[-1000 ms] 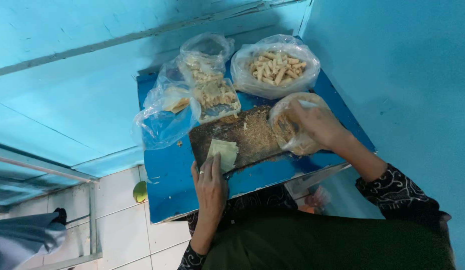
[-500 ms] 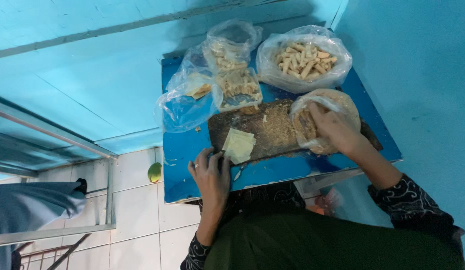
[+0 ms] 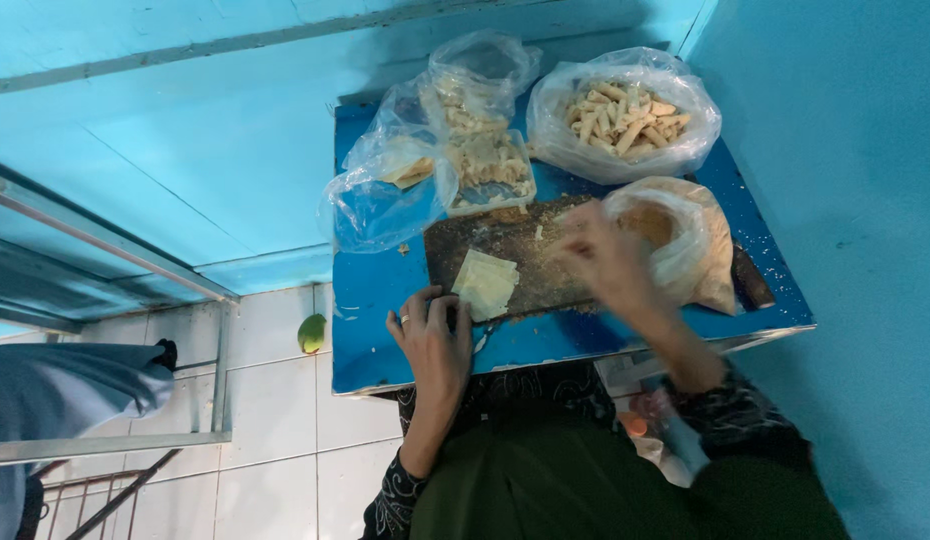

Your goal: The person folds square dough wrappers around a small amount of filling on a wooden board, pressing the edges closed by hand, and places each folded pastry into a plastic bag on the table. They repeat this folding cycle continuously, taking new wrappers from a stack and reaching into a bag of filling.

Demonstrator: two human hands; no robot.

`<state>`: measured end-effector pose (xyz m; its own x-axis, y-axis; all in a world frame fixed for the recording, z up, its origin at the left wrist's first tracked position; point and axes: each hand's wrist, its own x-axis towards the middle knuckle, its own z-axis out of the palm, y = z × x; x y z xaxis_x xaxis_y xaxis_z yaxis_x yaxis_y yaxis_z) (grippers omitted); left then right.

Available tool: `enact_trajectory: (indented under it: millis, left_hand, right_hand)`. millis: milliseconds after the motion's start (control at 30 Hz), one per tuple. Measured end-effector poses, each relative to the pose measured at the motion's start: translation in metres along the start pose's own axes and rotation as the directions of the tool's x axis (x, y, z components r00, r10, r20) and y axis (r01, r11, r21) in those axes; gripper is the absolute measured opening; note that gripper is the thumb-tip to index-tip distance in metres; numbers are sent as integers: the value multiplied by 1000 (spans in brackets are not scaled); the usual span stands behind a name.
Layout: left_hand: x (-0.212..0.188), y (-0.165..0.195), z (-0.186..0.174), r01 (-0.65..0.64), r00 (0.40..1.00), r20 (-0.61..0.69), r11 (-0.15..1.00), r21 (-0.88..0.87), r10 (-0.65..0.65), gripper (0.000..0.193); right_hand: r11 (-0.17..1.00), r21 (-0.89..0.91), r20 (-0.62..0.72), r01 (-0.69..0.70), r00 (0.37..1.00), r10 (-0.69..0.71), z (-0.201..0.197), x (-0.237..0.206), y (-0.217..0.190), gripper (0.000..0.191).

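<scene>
A dark wooden board (image 3: 520,262) dusted with crumbs lies on a small blue table (image 3: 380,300). On its near left corner sits a pale square wrapper (image 3: 485,282). My left hand (image 3: 433,340) rests at the board's near edge, fingers touching the wrapper's corner. My right hand (image 3: 610,262) is blurred over the board's right part, just beside an open plastic bag of brown crumbs (image 3: 675,235). I cannot tell whether it holds anything.
At the table's far side stand a plastic bag of pale rolled sticks (image 3: 625,115), a clear tub of filling (image 3: 490,170) and two crumpled bags (image 3: 385,185). A green fruit (image 3: 312,333) lies on the white tiled floor. A metal rail (image 3: 105,260) runs at left.
My right hand has come out of the crumb bag and moved left over the board. My left hand stays by the wrapper. The view has shifted slightly.
</scene>
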<state>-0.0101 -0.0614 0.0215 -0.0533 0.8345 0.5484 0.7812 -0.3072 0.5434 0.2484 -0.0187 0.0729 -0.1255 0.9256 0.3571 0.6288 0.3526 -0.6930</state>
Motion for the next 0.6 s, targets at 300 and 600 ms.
enact_trajectory:
  millis: [300,600]
  left_hand:
    - [1,7,-2,-33,999,-25,998,-47,32,10]
    - [0,9,1,-62,997,-52,983,-174,54,11]
  right_hand:
    - [845,-276,68,457,887,-457,92,-26,-42,38]
    - [901,-364,-37,236,963,-267,50,-27,-43,21]
